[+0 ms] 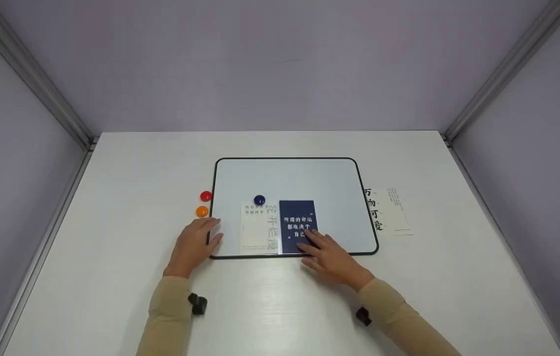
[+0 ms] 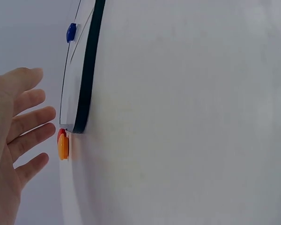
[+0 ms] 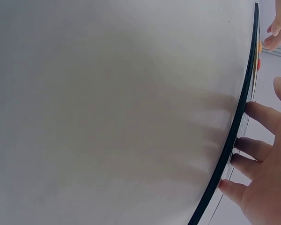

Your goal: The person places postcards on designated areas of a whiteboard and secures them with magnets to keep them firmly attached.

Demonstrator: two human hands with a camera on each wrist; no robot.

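Observation:
A whiteboard [image 1: 329, 178] with a black rim lies flat on the table. On its lower part a dark blue card [image 1: 297, 210] with white characters sits beside a cream card [image 1: 254, 232]. One round blue magnet [image 1: 259, 200] is at the cream card's top edge. My right hand [image 1: 333, 259] has its fingers spread, with fingertips on the blue card's lower right part. At the board's lower left corner is my left hand [image 1: 192, 245], its fingers apart and holding nothing; whether it touches the rim I cannot tell. The left wrist view shows that hand's fingers [image 2: 35, 119] loosely extended.
Red [image 1: 205, 196] and orange [image 1: 202, 211] magnets lie just left of the board. Another cream card [image 1: 392, 212] with black characters is at the board's right edge, seemingly partly beneath it. Grey walls border the white table [image 1: 457, 277] at the back and sides.

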